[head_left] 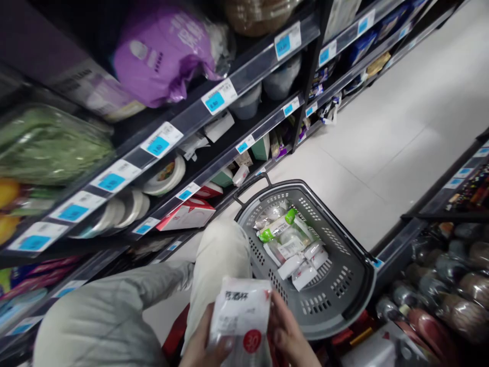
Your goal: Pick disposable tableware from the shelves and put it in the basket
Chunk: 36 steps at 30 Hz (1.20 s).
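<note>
A plastic-wrapped pack of disposable cups point(241, 316) with a white label, dark print and a red round mark is held upright at the bottom centre. My left hand point(208, 339) grips its left side, the thumb lying across the front. On its right edge, the fingers of my right hand point(284, 331) close round the wrapping. Just beyond the pack, a grey shopping basket point(332, 306) with slotted sides stands on the floor. Inside it lie a green-and-white packet point(277, 227), several small white-labelled packs point(304, 275) and other clear-wrapped goods point(271, 213).
Shelves with blue-and-white price tags point(216, 99) rise on the left, holding a purple bag point(160, 51), bowls point(282, 76) and boxes point(187, 214). My bent knees point(221, 255) are beside the basket. On the right, another shelf carries wrapped slippers point(473, 288). Pale floor tiles point(382, 137) run between.
</note>
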{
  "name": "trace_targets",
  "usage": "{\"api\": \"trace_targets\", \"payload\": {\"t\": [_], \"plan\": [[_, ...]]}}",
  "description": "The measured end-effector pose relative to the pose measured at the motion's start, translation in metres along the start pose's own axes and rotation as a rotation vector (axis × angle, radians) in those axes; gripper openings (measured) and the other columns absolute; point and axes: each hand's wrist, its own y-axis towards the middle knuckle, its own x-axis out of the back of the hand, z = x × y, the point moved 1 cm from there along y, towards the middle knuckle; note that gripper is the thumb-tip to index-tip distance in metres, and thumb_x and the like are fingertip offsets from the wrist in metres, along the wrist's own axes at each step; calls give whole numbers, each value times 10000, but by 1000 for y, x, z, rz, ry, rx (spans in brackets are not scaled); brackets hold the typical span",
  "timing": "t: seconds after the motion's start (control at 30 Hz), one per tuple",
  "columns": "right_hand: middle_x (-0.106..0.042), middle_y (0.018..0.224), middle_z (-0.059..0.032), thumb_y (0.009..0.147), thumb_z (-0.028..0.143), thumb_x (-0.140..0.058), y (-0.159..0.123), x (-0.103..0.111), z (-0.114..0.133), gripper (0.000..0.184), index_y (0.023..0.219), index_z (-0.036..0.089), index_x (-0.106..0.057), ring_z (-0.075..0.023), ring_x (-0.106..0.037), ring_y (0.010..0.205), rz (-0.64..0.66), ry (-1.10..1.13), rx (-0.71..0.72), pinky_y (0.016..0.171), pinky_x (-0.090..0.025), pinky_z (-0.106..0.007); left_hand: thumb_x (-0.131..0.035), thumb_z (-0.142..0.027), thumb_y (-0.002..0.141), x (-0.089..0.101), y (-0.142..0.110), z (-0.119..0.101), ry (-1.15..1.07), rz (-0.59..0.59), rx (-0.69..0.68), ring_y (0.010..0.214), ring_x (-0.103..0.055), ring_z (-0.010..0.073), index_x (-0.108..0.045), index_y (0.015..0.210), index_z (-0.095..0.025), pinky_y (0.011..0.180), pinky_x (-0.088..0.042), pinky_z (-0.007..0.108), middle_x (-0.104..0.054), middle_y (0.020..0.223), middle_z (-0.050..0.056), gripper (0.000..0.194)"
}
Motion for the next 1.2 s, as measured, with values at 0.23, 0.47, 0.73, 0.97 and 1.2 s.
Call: {"api": "trace_targets", "payload": {"t": [0.23,0.47,0.73,0.97,1.2], "plan": [[-669,1161,-100,643,470,-795,-31,52,36,624,1155,194,-569,-266,-626,1067,-332,-194,-3,934,-485,-370,-472,-499,911,-24,15,-17,291,372,-371,1265,-510,265,-321,1459,-170,1004,-491,392,-485,1417,150,657],[-640,1137,-245,670,560,-696,-19,203,56,753,1185,36,-531,-377,-617,1059,-1183,-861,-330,873,-501,-416,-537,-332,890,11,36,10,1019,-256,-966,1382,-330,315,-513,1340,-215,1128,-309,514,-450,1451,108,465],[-479,1294,-360,823,551,-558,43,250,45,834,1330,-73,-338,-413,-484,1247,-1524,-908,-483,1012,-419,-461,-513,-347,882,8,53,14,1077,-310,-954,1405,-209,393,-474,1380,-231,1063,-321,607,-166,1575,131,513],[-537,1201,-361,863,606,-456,57,248,31,797,1281,-65,-351,-404,-550,1165,-1658,-886,-335,954,-464,-438,-520,-347,877,8,52,12,1076,-299,-947,1395,-222,401,-460,1385,-242,1046,-341,616,-178,1568,131,521],[-516,1249,-333,891,501,-480,67,260,3,697,1293,-50,-335,-408,-526,1185,-1643,-910,-263,990,-446,-434,-515,-324,878,7,52,11,1076,-296,-940,1400,-205,412,-443,1387,-232,1033,-341,620,-179,1565,142,522]]}}
